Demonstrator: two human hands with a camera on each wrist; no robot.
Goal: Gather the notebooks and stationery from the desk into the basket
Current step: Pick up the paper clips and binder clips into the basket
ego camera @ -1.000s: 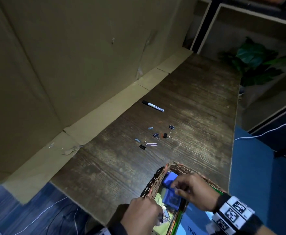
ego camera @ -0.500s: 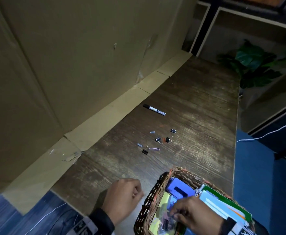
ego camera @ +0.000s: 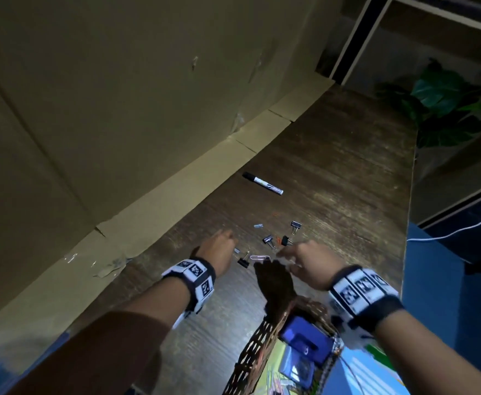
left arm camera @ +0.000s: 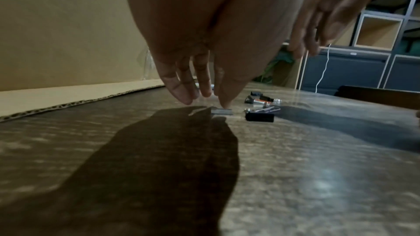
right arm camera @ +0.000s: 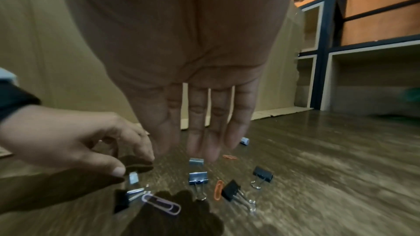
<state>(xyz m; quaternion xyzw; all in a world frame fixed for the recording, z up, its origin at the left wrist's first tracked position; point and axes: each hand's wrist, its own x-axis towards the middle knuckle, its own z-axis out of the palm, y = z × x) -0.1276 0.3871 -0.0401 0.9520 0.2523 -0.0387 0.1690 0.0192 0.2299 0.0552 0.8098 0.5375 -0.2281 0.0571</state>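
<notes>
Overhead, the head view shows a dark wood-grain desk (ego camera: 333,166) with a black-capped marker (ego camera: 263,183) and scattered clips beyond both hands. Nearest the camera, the woven wicker basket (ego camera: 257,346) holds a blue hole punch (ego camera: 304,339) and colourful notebooks (ego camera: 376,374).

From the left wrist, the left hand (left arm camera: 204,42) hangs with fingers straight, holding nothing, its thumb tip at a small strip of staples (left arm camera: 222,111) lying flat on the desk.

From the right wrist, the right hand (right arm camera: 181,60) hovers with loose, straight fingers, empty, over shiny metal binder clips (right arm camera: 198,179) and a lilac paper clip (right arm camera: 161,204).
</notes>
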